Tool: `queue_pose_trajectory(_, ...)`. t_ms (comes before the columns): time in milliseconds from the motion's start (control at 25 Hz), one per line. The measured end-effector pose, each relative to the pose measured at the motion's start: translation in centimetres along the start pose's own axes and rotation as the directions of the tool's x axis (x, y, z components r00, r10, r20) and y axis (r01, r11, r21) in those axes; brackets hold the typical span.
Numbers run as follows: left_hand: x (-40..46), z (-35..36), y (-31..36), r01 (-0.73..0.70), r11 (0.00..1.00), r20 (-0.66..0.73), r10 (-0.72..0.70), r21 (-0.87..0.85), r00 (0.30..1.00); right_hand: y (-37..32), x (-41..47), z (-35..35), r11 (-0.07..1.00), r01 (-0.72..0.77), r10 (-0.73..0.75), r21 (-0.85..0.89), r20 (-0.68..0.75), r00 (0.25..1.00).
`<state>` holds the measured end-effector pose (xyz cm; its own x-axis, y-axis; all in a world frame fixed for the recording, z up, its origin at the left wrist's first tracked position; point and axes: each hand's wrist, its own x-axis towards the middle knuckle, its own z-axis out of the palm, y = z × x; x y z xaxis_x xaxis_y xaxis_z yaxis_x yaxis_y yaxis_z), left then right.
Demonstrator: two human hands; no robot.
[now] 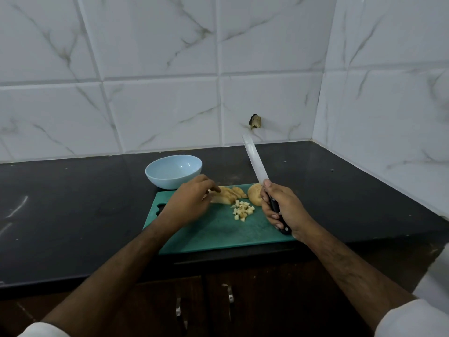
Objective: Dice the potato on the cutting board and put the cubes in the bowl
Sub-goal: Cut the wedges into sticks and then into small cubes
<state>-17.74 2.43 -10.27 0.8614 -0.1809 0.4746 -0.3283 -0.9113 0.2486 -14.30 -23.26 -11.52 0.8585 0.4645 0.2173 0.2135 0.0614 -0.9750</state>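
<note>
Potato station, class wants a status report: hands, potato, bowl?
Left hand on potato strips; right hand grips knife, raised. Few cubes on board. Bowl empty.

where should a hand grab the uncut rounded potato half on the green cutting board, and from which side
Grip the uncut rounded potato half across its domed top, fingers curled down over both flanks, coming from above and the left. It seems to sit cut face down on the green cutting board, so the dome is the exposed part. The right hand, holding the black-handled knife, crowds its right side.
</note>
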Motion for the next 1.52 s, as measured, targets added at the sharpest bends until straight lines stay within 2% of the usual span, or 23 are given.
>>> queue_pose_trajectory(80, -0.4, 0.3, -0.4, -0.033, 0.998, 0.033, 0.031, 0.057, 0.999, -0.1, -0.1, 0.1, 1.000, 0.001, -0.001, -0.012, 0.007, 1.000)
queue_pose_trajectory(240, -0.4, 0.5, 0.0, -0.081, 0.988, 0.014, 0.080, 0.134, 0.997, -0.2, -0.2, 0.3, 1.000, 0.016, -0.016, -0.023, 0.024, 1.000)
queue_pose_trajectory(520, -1.1, 0.1, 0.0, -0.055, 0.952, -0.030, 0.067, 0.300, 0.997, -0.3, -0.3, 0.2, 0.998, 0.004, -0.004, -0.057, 0.011, 1.000)
queue_pose_trajectory(560, -1.2, -0.3, 0.2, -0.025, 0.968, -0.041, 0.037, 0.251, 0.998, -0.3, -0.3, 0.1, 0.998, 0.004, -0.003, -0.060, 0.012, 1.000)
queue_pose_trajectory(640, -1.4, -1.3, 0.2, 0.109, 0.994, 0.011, -0.109, -0.015, 0.994, -0.2, -0.3, -0.1, 0.998, 0.008, -0.007, -0.064, 0.016, 1.000)
queue_pose_trajectory(720, -1.9, -2.3, -0.2, 0.255, 0.932, 0.149, -0.223, -0.259, 0.963, -0.3, -0.3, 0.0, 0.996, 0.015, -0.013, -0.085, 0.027, 1.000)
queue_pose_trajectory(840, -3.3, -3.0, -0.9, 0.266, 0.952, 0.227, -0.229, -0.151, 0.947, -0.7, -0.5, 0.6, 0.985, 0.023, -0.015, -0.170, 0.048, 0.999)
queue_pose_trajectory(920, -4.0, -3.2, -1.4, 0.211, 0.974, 0.222, -0.189, -0.080, 0.956, -1.0, -0.5, 1.1, 0.972, 0.017, -0.002, -0.236, 0.064, 0.998)
queue_pose_trajectory(1000, -4.7, -3.5, -2.0, 0.131, 0.991, 0.278, -0.120, -0.023, 0.953, -1.6, -0.6, 1.4, 0.952, -0.027, 0.055, -0.304, 0.084, 0.995)
queue_pose_trajectory(1080, -5.4, -3.7, -2.5, 0.091, 0.989, 0.338, -0.048, -0.114, 0.940, -2.9, -0.8, 1.7, 0.883, -0.090, 0.157, -0.461, 0.108, 0.982)
queue_pose_trajectory(1160, -5.7, -3.6, -2.7, 0.107, 0.972, 0.327, -0.034, -0.207, 0.944, -4.3, -1.4, 2.1, 0.742, -0.132, 0.282, -0.657, 0.128, 0.951)
queue_pose_trajectory(1240, -5.7, -3.1, -2.8, 0.109, 0.983, 0.241, -0.072, -0.147, 0.968, -5.4, -2.0, 2.6, 0.594, -0.114, 0.357, -0.796, 0.133, 0.925)
queue_pose_trajectory(1320, -5.7, -2.4, -2.6, 0.117, 0.993, 0.160, -0.116, 0.003, 0.980, -6.1, -2.5, 3.6, 0.485, -0.081, 0.380, -0.871, 0.126, 0.916)
queue_pose_trajectory(1400, -5.7, -1.9, -2.3, 0.132, 0.990, 0.112, -0.137, 0.054, 0.984, -6.3, -2.7, 4.7, 0.387, -0.051, 0.378, -0.921, 0.108, 0.920)
queue_pose_trajectory(1520, -5.7, -1.4, -1.9, 0.143, 0.988, 0.058, -0.146, 0.055, 0.988, -5.7, -2.6, 6.4, 0.312, -0.019, 0.389, -0.950, 0.109, 0.915)
